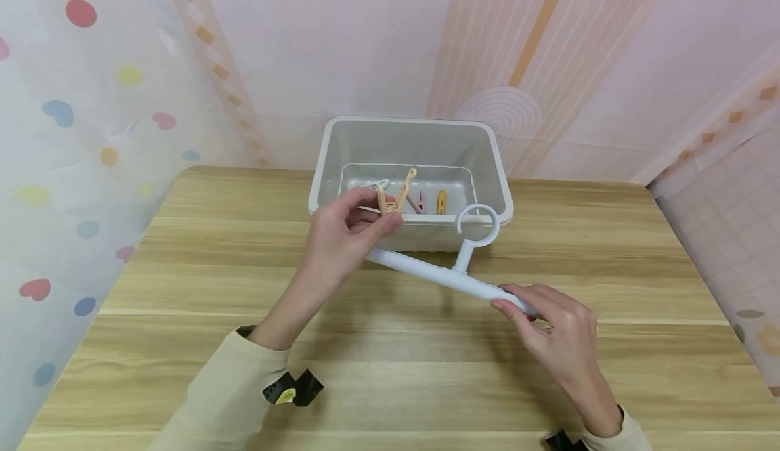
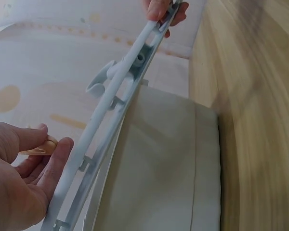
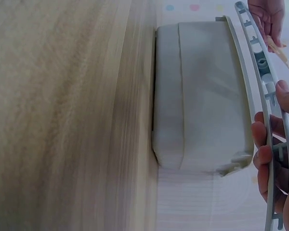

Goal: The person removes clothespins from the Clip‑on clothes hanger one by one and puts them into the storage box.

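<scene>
Right hand point(image 1: 557, 329) grips the long white plastic hanger point(image 1: 447, 276); left hand point(image 1: 341, 231) pinches a small tan peg point(image 1: 393, 197) — it might slip off.

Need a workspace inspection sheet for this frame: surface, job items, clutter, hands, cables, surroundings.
Surface: wooden table, light planks.
Job's things: white hanger bar with ring hook, held tilted over the table; tan clothespin at its left end.
Clutter: white bin at the table's back edge, holding a pink clip, a yellow clip and a pale one.
Hands: left hand pinches the tan clothespin; right hand grips the bar's right end.
Cables: nothing seen.
Surroundings: pink patterned backdrop; heart-print curtain on the left.
</scene>
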Motion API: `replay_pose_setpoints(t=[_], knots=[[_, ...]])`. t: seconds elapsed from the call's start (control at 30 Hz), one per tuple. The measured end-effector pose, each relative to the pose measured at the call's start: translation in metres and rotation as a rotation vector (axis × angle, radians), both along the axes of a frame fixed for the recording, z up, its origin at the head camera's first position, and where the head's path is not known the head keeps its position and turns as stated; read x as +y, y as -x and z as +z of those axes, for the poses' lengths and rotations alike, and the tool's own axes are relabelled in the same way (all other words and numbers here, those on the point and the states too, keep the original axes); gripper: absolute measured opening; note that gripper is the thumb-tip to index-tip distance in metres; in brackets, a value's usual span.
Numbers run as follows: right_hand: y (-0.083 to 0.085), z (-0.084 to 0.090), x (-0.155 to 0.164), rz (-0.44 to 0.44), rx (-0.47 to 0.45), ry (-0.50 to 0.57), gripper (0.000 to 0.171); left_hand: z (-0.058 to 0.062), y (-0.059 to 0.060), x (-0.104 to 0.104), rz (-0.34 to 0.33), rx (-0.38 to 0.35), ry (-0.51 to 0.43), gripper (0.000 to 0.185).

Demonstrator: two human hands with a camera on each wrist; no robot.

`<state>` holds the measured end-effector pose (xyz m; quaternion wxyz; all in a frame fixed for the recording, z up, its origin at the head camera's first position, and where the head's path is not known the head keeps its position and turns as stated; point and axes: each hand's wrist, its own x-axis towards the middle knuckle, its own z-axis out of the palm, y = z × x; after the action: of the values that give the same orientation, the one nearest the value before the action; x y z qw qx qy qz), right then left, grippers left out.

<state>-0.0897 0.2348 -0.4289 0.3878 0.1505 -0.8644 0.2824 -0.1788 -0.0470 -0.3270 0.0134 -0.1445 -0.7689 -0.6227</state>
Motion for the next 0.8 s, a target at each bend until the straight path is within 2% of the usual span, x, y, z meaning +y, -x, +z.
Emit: replay_pose_setpoints(t=[0.43,0.6,0.8], knots=[[0.002,0.000,-0.001,0.003,0.010,-0.012,0.039,0.007,0.015,0.000,0.009,0.051,0.035,0.026],[0.003,-0.001,-0.001,-0.004,0.016,-0.026,0.042,0.012,0.020,0.002,0.024,0.071,0.081,0.027],[0.003,-0.002,-0.001,-0.013,0.016,-0.032,0.042,0.016,0.029,0.007,0.009,0.047,0.095,0.029]])
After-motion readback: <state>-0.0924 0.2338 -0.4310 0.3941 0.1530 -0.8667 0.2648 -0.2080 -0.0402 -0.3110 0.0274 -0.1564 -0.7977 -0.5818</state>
